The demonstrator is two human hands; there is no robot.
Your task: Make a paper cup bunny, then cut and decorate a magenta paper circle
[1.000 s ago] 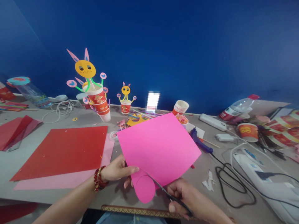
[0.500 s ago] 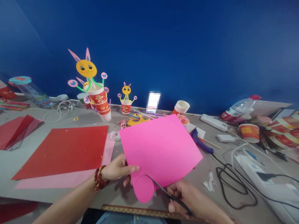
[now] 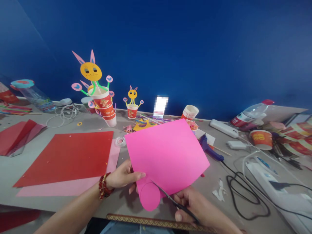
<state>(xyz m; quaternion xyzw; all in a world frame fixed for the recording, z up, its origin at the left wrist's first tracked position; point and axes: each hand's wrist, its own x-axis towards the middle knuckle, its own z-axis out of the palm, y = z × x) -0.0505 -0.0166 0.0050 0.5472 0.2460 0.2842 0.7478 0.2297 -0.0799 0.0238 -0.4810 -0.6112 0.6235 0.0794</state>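
Observation:
A bright pink sheet of paper is held up over the front of the table, tilted. My left hand grips its lower left edge, thumb on top and fingers beneath. A round outline shows at the sheet's lower left corner, its lower edge curved where paper is cut away. My right hand is closed on dark-handled scissors. Their blades reach into the sheet just right of the circle. The handle loops are partly hidden by my fingers.
Red paper lies on pale pink paper at left, beside a tape roll. Cup figures stand behind. To the right are a purple glue gun, its black cable and a power strip.
The pink sheet's right corner has shifted slightly left. Both hands keep almost the same place, and the scissor blades stay at the same spot beside the circle.

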